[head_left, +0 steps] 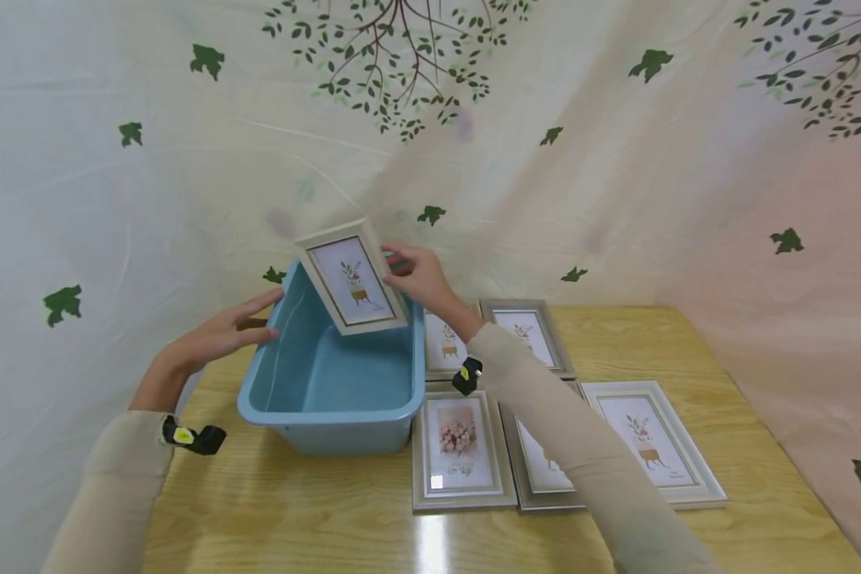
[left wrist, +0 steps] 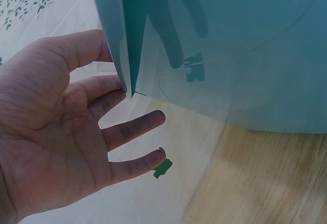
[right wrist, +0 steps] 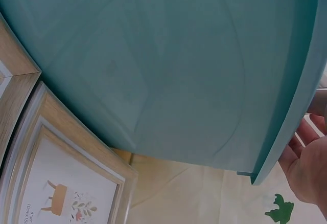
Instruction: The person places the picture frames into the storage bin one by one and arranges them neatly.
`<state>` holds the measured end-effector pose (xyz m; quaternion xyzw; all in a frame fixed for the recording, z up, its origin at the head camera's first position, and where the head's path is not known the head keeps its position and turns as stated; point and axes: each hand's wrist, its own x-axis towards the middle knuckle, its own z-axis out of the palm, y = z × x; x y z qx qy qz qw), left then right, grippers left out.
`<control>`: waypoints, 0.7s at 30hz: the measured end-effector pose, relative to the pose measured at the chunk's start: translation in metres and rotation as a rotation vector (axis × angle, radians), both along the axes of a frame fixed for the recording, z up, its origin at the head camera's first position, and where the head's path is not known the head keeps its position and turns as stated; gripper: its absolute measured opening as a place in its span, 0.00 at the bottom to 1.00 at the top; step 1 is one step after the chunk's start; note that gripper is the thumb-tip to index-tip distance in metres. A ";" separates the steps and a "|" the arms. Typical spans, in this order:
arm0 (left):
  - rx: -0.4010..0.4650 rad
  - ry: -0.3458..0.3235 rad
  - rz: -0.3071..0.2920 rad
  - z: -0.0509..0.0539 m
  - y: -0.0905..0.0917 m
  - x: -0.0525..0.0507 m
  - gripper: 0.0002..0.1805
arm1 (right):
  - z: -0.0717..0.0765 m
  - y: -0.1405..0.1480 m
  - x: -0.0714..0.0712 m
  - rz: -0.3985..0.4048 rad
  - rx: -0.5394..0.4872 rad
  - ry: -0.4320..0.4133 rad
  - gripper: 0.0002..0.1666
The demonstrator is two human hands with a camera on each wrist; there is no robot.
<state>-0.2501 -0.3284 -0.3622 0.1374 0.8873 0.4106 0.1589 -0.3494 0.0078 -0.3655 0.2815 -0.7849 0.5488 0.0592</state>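
A light-coloured photo frame, with a picture of a potted plant, is tilted above the back right of a blue plastic bin. My right hand pinches its right edge between thumb and fingers. The bin wall fills most of the right wrist view, with part of the right hand beyond its rim; the held frame is hidden there. My left hand touches the bin's left rim from outside. In the left wrist view, that left hand has its fingers spread, some of them straight beside the rim.
Several photo frames lie face up right of the bin: one with pink flowers, a white one, and others such as a grey one. My right forearm passes over some. A wooden table supports everything, before a printed cloth.
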 end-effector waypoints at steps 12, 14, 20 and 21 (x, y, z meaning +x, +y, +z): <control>0.000 0.003 0.001 -0.002 -0.001 -0.001 0.45 | 0.002 -0.010 -0.005 -0.059 0.111 0.033 0.30; 0.000 0.005 -0.001 -0.002 -0.001 -0.001 0.45 | 0.001 -0.012 -0.008 -0.066 0.125 0.031 0.30; 0.005 0.009 -0.011 -0.002 0.000 -0.002 0.46 | 0.003 -0.017 -0.018 -0.075 0.171 -0.017 0.31; 0.008 0.008 -0.010 -0.002 -0.001 -0.002 0.46 | 0.004 -0.018 -0.020 -0.077 0.173 -0.036 0.31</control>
